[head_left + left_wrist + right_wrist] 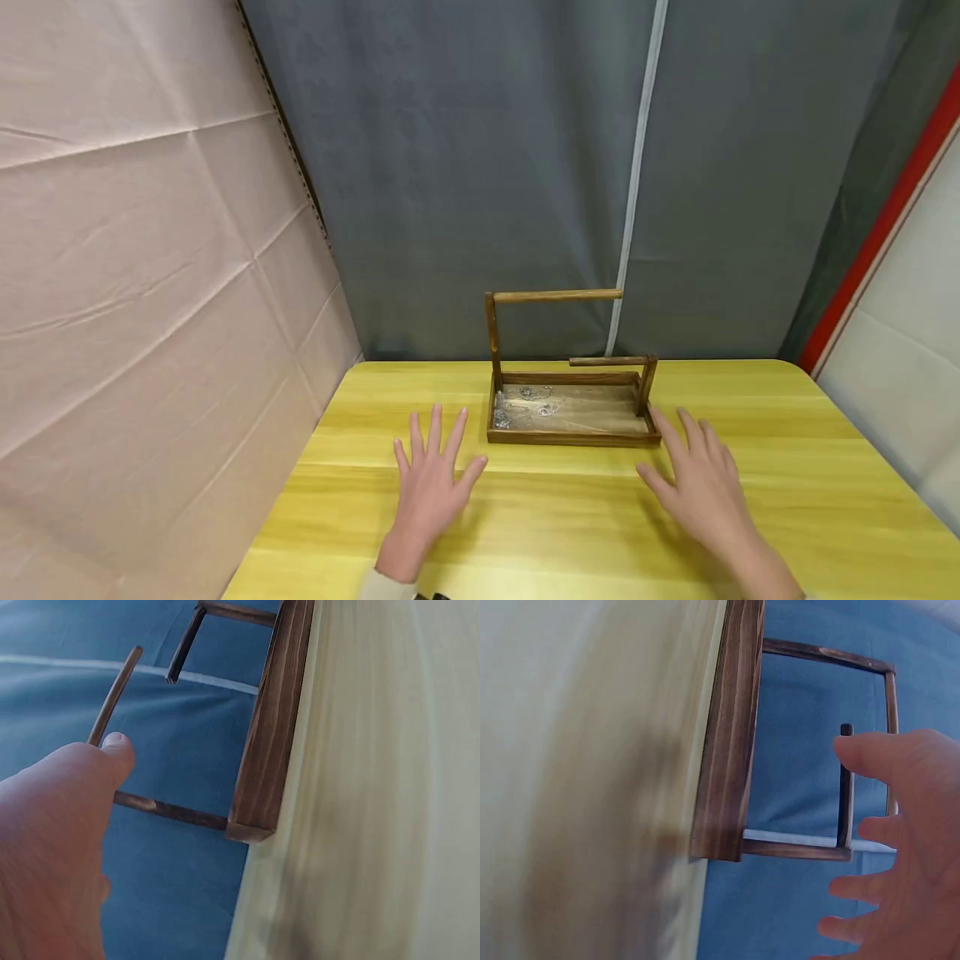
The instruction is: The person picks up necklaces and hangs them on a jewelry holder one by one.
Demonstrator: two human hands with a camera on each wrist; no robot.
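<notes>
Two hands flat and spread, gripping nothing, flanking a wooden stand (573,417) near the far middle of a yellow table (787,500). Left hand (433,483) resting palm-down just left of the tray base, fingers straight, apart from the wood. Right hand (701,483) hovering or resting just beside the tray's right front corner, fingers relaxed; contact with the wood impossible to tell. Small silvery pieces (528,404) lying loose in the tray's left half. Tall post with its upper rail (558,295) standing at the left end, shorter post with a lower rail (609,361) at the right.

Likely trouble: a nudge from either hand sliding the light stand toward the grey curtain (480,167) behind, or a lift by the tall rail tipping the tray and spilling the loose pieces. Knuckles catching the low rail on a reach from the right also plausible.

Plenty of bare tabletop toward the near edge and to the right. Tighter on the left, where a pink sheet (150,292) slopes in beside the table edge. Little room behind the stand before the table's far edge and the curtain.
</notes>
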